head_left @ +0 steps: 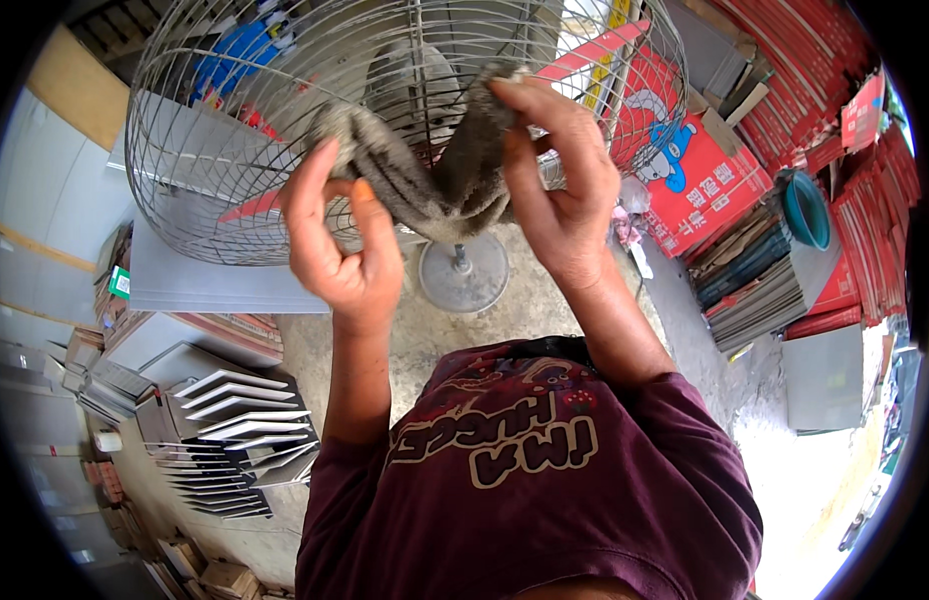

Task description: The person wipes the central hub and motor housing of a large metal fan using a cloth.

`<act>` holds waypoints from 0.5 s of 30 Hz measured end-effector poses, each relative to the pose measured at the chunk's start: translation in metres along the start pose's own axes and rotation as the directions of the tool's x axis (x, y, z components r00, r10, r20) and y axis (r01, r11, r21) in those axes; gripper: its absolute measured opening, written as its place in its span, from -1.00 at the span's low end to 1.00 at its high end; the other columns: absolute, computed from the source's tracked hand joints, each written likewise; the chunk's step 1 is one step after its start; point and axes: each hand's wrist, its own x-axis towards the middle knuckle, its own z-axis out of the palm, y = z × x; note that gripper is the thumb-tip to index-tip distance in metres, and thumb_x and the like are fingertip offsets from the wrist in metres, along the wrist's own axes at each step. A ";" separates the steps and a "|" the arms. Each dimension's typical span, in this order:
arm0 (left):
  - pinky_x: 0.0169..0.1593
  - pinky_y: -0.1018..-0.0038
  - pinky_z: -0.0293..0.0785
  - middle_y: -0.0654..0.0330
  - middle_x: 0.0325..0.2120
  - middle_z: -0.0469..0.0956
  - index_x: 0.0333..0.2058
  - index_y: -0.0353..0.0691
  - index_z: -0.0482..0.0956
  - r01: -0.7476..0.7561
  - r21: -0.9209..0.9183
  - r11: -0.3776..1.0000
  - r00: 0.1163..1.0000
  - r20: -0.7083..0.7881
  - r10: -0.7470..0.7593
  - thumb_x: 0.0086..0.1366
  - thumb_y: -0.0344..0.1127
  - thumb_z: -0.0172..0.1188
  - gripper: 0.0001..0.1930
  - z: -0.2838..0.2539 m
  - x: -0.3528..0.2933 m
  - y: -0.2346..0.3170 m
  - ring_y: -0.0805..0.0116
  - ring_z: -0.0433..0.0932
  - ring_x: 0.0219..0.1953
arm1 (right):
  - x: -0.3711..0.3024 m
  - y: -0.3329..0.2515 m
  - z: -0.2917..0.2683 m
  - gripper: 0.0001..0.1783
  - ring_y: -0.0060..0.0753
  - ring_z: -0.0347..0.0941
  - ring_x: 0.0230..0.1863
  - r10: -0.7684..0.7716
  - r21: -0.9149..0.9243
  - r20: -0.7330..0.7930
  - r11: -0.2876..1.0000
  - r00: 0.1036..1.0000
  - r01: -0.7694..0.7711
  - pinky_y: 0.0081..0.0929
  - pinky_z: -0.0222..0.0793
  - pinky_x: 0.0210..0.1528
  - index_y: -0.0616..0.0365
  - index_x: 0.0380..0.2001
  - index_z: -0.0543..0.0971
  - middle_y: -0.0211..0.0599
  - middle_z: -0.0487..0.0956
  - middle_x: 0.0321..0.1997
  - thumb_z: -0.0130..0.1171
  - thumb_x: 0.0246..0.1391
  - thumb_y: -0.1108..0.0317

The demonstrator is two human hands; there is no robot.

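Observation:
A dirty grey rag sags in a U shape between my raised hands, in front of the wire guard of a large fan. My left hand pinches one end of it between thumb and fingers. Up at the other end, my right hand grips the rag with its fingertips. Red blades show through the guard, and the fan's round grey base rests on the concrete floor below. Whether the rag touches the guard I cannot tell.
At the left, a rack holds several white-edged boards, with a grey panel above it. Stacks of red printed cardboard fill the right side. A teal basin leans by a pile of grey sheets.

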 end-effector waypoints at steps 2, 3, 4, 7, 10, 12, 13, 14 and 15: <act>-0.29 0.53 0.45 0.04 -0.06 0.49 0.00 -0.39 0.43 -0.050 0.021 0.999 0.997 0.061 0.048 0.14 -0.67 0.09 -0.60 0.010 0.007 0.004 0.29 0.49 -0.14 | 0.003 -0.003 0.011 -0.57 -0.20 0.52 -0.30 -0.015 0.008 -0.002 1.000 1.000 0.015 -0.47 0.46 -0.28 0.06 -0.13 0.59 -0.20 0.59 -0.12 0.16 -0.15 0.62; -0.30 0.53 0.45 0.06 -0.09 0.51 0.01 -0.35 0.45 -0.061 0.066 0.996 0.993 0.109 0.053 0.12 -0.67 0.11 -0.58 0.012 0.010 0.005 0.27 0.49 -0.15 | 0.005 -0.005 0.015 -0.57 -0.21 0.51 -0.32 -0.017 -0.004 0.007 1.000 1.000 0.017 -0.46 0.46 -0.30 0.05 -0.13 0.59 -0.22 0.59 -0.12 0.17 -0.16 0.61; -0.32 0.52 0.45 0.07 -0.11 0.52 0.00 -0.33 0.46 -0.092 0.071 0.993 0.990 0.116 0.083 0.10 -0.67 0.12 -0.56 0.017 0.012 0.005 0.26 0.49 -0.17 | 0.006 -0.007 0.017 -0.57 -0.23 0.51 -0.34 -0.018 -0.015 0.017 1.000 1.000 0.018 -0.45 0.46 -0.31 0.04 -0.13 0.59 -0.24 0.60 -0.12 0.17 -0.17 0.60; -0.31 0.50 0.46 0.08 -0.15 0.52 0.00 -0.30 0.46 -0.120 0.093 0.988 0.985 0.139 0.106 0.08 -0.67 0.13 -0.55 0.023 0.014 0.003 0.23 0.50 -0.17 | 0.008 -0.007 0.019 -0.57 -0.24 0.49 -0.37 -0.055 -0.052 0.016 0.997 0.998 0.056 -0.43 0.46 -0.33 0.02 -0.12 0.58 -0.26 0.60 -0.13 0.19 -0.16 0.57; -0.29 0.47 0.47 0.08 -0.15 0.52 0.00 -0.30 0.46 -0.136 0.100 0.986 0.984 0.129 0.123 0.08 -0.67 0.14 -0.55 0.024 0.014 0.001 0.21 0.50 -0.16 | 0.009 -0.010 0.014 -0.56 -0.24 0.53 -0.27 -0.036 -0.046 0.058 0.998 0.998 0.039 -0.43 0.45 -0.22 0.08 -0.12 0.59 -0.18 0.60 -0.13 0.15 -0.15 0.63; -0.25 0.46 0.47 0.07 -0.15 0.53 0.00 -0.31 0.45 -0.143 0.116 0.983 0.984 0.124 0.129 0.08 -0.67 0.14 -0.55 0.024 0.013 0.001 0.20 0.50 -0.15 | 0.008 -0.010 0.013 -0.57 -0.23 0.53 -0.27 -0.040 -0.049 0.070 0.998 0.997 0.043 -0.43 0.46 -0.22 0.08 -0.12 0.59 -0.18 0.60 -0.13 0.15 -0.14 0.62; -0.24 0.45 0.47 0.07 -0.15 0.53 0.00 -0.31 0.45 -0.147 0.124 0.981 0.984 0.122 0.132 0.08 -0.67 0.14 -0.55 0.024 0.013 0.000 0.19 0.50 -0.15 | 0.007 -0.008 0.014 -0.57 -0.23 0.52 -0.30 -0.060 -0.060 0.062 0.996 0.996 0.063 -0.43 0.47 -0.27 0.05 -0.12 0.58 -0.22 0.60 -0.13 0.17 -0.15 0.57; -0.21 0.44 0.47 0.07 -0.15 0.53 -0.01 -0.31 0.45 -0.146 0.128 0.981 0.983 0.130 0.130 0.08 -0.66 0.14 -0.56 0.024 0.014 0.001 0.18 0.50 -0.14 | 0.006 -0.006 0.015 -0.58 -0.22 0.51 -0.34 -0.080 -0.072 0.053 0.994 0.995 0.083 -0.42 0.48 -0.32 0.02 -0.12 0.58 -0.27 0.60 -0.13 0.20 -0.15 0.53; -0.19 0.42 0.47 0.07 -0.15 0.53 -0.01 -0.32 0.45 -0.146 0.132 0.980 0.982 0.138 0.128 0.08 -0.66 0.14 -0.56 0.023 0.014 0.002 0.18 0.50 -0.14 | 0.005 -0.005 0.016 -0.58 -0.22 0.51 -0.34 -0.075 -0.071 0.055 0.994 0.996 0.079 -0.42 0.48 -0.31 0.02 -0.12 0.58 -0.27 0.60 -0.13 0.20 -0.15 0.53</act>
